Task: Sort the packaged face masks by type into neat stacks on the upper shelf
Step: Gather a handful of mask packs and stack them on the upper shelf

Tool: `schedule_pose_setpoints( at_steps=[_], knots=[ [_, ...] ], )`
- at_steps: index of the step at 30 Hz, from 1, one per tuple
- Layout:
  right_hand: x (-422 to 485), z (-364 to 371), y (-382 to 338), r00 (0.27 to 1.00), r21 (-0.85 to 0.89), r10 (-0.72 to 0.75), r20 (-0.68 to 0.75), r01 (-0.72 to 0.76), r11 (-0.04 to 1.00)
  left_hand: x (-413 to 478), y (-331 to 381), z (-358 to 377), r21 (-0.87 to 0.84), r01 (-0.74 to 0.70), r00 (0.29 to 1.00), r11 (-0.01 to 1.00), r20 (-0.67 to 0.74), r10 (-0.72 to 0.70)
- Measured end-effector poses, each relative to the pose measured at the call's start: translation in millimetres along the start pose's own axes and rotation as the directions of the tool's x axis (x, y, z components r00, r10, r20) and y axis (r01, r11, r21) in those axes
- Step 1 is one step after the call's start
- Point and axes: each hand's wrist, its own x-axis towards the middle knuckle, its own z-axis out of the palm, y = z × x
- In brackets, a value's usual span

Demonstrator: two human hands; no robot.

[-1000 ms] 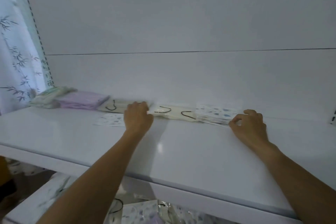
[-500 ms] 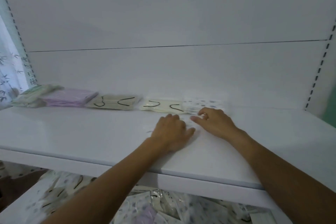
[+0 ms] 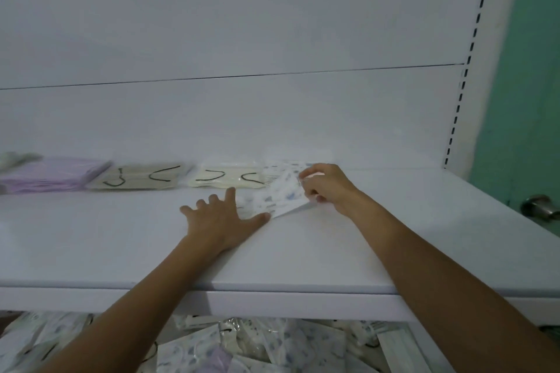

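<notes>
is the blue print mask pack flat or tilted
Tilted: right hand pinches one end of the pack up; the other end rests on the shelf.

A green wall (image 3: 533,70) is showing at the far right, with a metal door knob (image 3: 538,206) sticking out low on it. Left of it, a slotted upright rail (image 3: 468,60) is running up beside a white back panel (image 3: 242,24).

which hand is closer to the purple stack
Left. The left hand lies flat on the shelf, to the right of the purple stack; the right hand is even farther right, pinching a printed pack.
</notes>
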Motion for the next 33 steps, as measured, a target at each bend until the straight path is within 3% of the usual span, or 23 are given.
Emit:
schedule_pose_setpoints(
  at_steps=[2, 3, 6, 7, 8, 11, 14, 15, 17, 20, 23, 25, 30, 33],
  knots=[
    [2.3, -1.6, -2.5, 0.982, 0.019, -0.111, -0.154, 0.115, 0.993, 2.9, 2.4, 0.4, -0.256, -0.069, 0.994, 0.964, -0.097, 0.045],
    [3.2, -2.7, -3.4, 0.959, 0.012, -0.168, -0.228, 0.176, 0.984, 4.7, 5.0, -0.9, -0.433, -0.102, 0.99, 0.895, -0.128, 0.051],
    [10.3, -9.4, -1.4, 0.909, 0.107, -0.202, -0.365, 0.257, 0.96, 16.5, 8.3, -5.2, -0.862, -0.084, 0.994, 0.5, -0.108, -0.019],
    [13.1, -11.8, 0.2, 0.9, 0.149, -0.17, -0.402, 0.247, 0.957, 23.0, 8.5, -7.0, -0.937, -0.041, 0.998, 0.348, -0.059, -0.039],
    [15.7, -14.2, 2.3, 0.89, 0.179, -0.132, -0.437, 0.23, 0.957, 30.5, 9.3, -8.7, -0.962, -0.029, 0.999, 0.272, -0.04, -0.034],
    [22.4, -19.6, 8.3, 0.866, 0.15, -0.071, -0.496, 0.166, 0.975, 46.2, 21.9, -11.6, -0.898, -0.13, 0.992, 0.421, -0.116, 0.058],
    [30.1, -22.9, 16.3, 0.893, 0.123, -0.044, -0.449, 0.11, 0.986, 61.0, 41.3, -8.1, -0.839, -0.201, 0.98, 0.505, -0.176, 0.098],
    [32.1, -22.4, 19.9, 0.905, 0.083, -0.052, -0.421, 0.095, 0.992, 65.0, 47.0, -5.3, -0.785, -0.208, 0.978, 0.583, -0.176, 0.113],
    [34.6, -18.9, 28.7, 0.928, -0.109, -0.097, -0.361, 0.061, 0.992, 73.9, 55.3, 7.6, -0.624, -0.22, 0.975, 0.75, -0.163, 0.151],
    [36.3, -14.3, 41.2, 0.939, -0.383, -0.143, -0.314, 0.012, 0.924, 75.6, 65.8, 20.5, -0.485, -0.161, 0.979, 0.859, -0.186, 0.079],
    [38.5, -15.3, 43.8, 0.944, -0.528, -0.139, -0.298, -0.041, 0.848, 75.0, 71.6, 19.4, -0.516, -0.094, 0.977, 0.851, -0.212, -0.021],
    [37.3, -15.1, 41.3, 0.956, -0.547, -0.15, -0.253, -0.014, 0.837, 75.5, 70.2, 20.1, -0.582, -0.141, 0.977, 0.801, -0.21, 0.02],
    [35.2, -18.3, 38.5, 0.959, -0.485, -0.156, -0.235, 0.023, 0.874, 76.1, 62.6, 19.5, -0.811, -0.185, 0.974, 0.555, -0.226, -0.006],
    [33.9, -18.8, 43.6, 0.957, -0.606, -0.182, -0.228, 0.007, 0.796, 74.3, 62.4, 17.9, -0.786, -0.21, 0.962, 0.581, -0.271, -0.019]
  ],
)
